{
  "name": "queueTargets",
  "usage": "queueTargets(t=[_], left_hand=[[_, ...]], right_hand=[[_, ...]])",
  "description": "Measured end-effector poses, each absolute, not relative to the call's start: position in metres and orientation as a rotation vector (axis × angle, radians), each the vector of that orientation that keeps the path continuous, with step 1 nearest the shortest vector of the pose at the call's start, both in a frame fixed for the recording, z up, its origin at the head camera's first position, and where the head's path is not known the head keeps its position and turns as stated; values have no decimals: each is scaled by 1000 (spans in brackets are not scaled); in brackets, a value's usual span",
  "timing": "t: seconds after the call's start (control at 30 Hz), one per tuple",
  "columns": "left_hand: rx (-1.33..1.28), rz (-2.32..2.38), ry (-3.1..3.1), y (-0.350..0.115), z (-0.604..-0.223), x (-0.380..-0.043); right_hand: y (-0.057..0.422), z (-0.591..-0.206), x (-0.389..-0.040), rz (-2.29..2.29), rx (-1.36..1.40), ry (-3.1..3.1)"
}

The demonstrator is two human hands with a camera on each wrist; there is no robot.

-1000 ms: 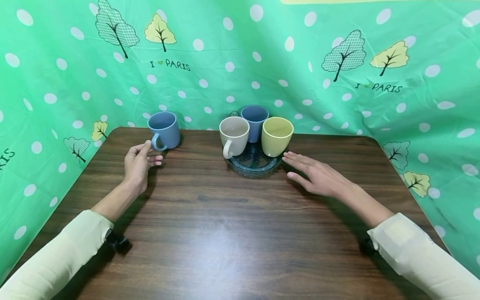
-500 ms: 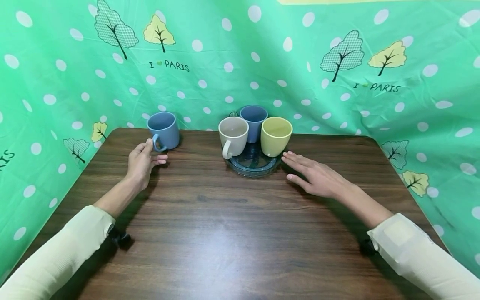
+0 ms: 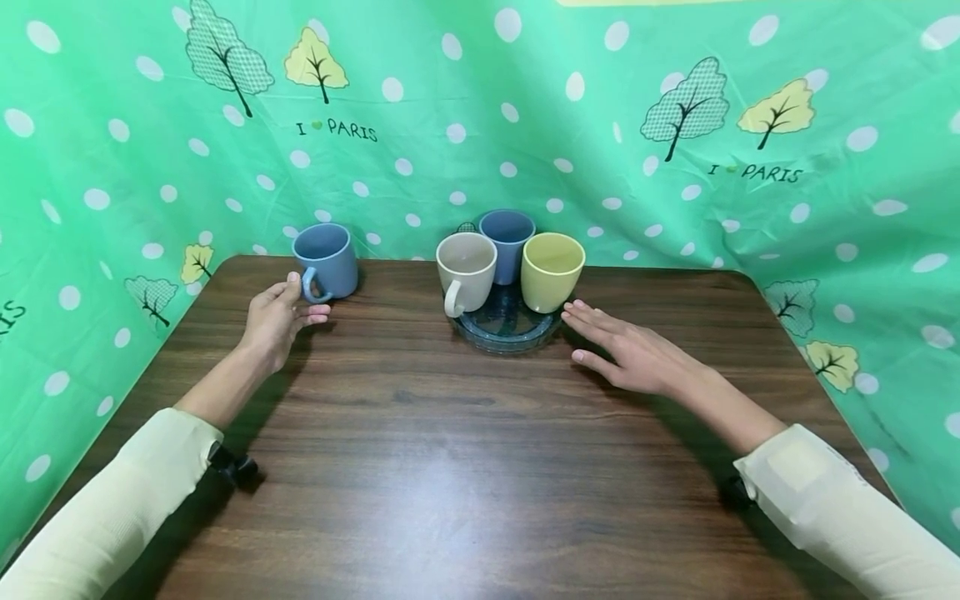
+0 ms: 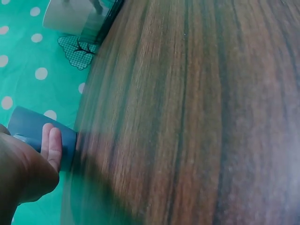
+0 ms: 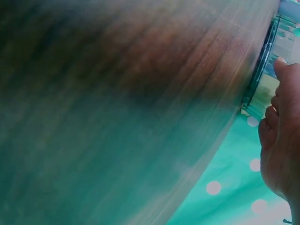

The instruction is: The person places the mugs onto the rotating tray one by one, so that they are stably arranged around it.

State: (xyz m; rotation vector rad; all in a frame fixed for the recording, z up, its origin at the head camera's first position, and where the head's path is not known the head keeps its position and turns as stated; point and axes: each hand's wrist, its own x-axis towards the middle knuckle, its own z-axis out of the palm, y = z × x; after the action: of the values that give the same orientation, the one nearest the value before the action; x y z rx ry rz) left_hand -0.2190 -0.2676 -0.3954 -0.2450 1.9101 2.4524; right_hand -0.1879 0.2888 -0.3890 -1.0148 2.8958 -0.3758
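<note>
My left hand (image 3: 273, 327) is beside the handle of a blue mug (image 3: 335, 262) at the far left of the table. Its thumb is close to the handle, and I cannot tell whether they touch; two fingers extend under it. In the left wrist view these fingers lie before the mug (image 4: 29, 123). My right hand (image 3: 633, 350) has straight fingers, their tips at the right edge of a round, dark see-through tray (image 3: 506, 340). Upright on that tray stand a white mug (image 3: 468, 271), a yellow cup (image 3: 553, 275) and a second blue cup (image 3: 508, 250) behind them.
A brown wooden table (image 3: 450, 450) spreads out beneath both arms. Behind it and along its sides hangs a green curtain (image 3: 420, 158) with white dots and printed trees. The blue mug and the tray stand near the back edge, with a stretch of tabletop between them.
The left hand shifts slightly at the mug's handle, first right, then back left and up a little. Mug, tray and cups stay put, and the right hand keeps its place.
</note>
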Motion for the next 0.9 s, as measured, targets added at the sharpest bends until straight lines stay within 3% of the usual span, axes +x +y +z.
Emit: queueTargets(t=[0.9], left_hand=[[-153,2488,1852,-259,-397,-222]], right_hand=[[288,-387,-190,-398,-1010,2882]])
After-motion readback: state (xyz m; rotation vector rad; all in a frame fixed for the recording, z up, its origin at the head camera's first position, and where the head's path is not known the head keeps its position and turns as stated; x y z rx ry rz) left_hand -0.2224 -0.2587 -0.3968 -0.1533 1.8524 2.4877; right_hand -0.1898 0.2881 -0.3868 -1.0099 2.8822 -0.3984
